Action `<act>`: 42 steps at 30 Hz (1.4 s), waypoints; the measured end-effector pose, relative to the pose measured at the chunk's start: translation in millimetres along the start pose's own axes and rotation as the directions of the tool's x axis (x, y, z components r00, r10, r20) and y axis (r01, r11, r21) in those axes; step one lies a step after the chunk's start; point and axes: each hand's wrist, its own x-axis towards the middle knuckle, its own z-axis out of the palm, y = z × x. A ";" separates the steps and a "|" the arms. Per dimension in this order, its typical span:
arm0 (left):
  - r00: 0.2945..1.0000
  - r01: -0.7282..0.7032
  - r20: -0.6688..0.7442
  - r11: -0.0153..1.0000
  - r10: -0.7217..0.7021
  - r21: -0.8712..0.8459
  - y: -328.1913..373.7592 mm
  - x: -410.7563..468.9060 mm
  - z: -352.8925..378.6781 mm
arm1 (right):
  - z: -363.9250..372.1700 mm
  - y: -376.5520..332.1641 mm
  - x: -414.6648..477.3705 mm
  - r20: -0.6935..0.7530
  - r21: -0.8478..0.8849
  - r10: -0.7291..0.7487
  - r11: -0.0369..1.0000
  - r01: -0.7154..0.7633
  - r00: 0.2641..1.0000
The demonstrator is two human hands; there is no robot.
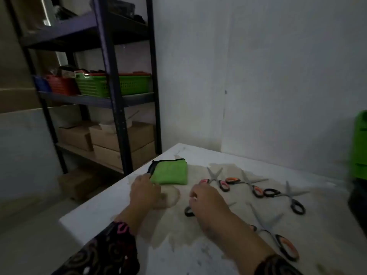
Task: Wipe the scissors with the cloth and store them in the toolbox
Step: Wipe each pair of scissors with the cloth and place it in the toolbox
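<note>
Single view, head-worn wide-angle. It looks forward and down across the white tabletop from the near side, angled slightly left. Both forearms enter at the bottom edge. The left hand and right hand sit lower centre, close to the lens. The tabletop fills the lower right, with its far corner near mid-frame. The wall takes the upper right and the metal shelf rack the upper left, further back. Straight lines lean towards the frame edges. Dim, slightly blurred.

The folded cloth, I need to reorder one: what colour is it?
The cloth is bright green with black edging; the head view shows it best.
</note>
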 end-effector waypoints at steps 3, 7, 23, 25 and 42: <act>0.995 0.101 0.023 0.990 -0.099 -0.098 -0.7 20.2 4.4 | 9.5 -4.6 39.4 0.045 0.028 0.037 0.999 -0.038 0.998; 0.986 0.162 0.026 0.982 -0.165 0.096 -1.2 37.7 13.3 | 27.4 -1.1 76.2 0.148 0.026 0.070 0.997 -0.075 0.986; 0.950 -0.015 0.128 0.451 0.284 -0.892 58.7 0.8 -28.8 | -4.1 6.7 55.5 -0.167 0.170 -0.004 0.985 0.033 0.986; 0.906 -0.030 0.149 0.409 0.397 -0.912 73.6 -19.6 -45.3 | -30.5 0.9 37.4 -0.316 0.267 -0.074 0.950 0.164 0.946; 0.590 0.315 0.523 0.421 0.615 -0.851 144.9 -187.6 -12.1 | -134.4 61.9 -148.8 -0.449 0.299 0.007 0.944 0.143 0.894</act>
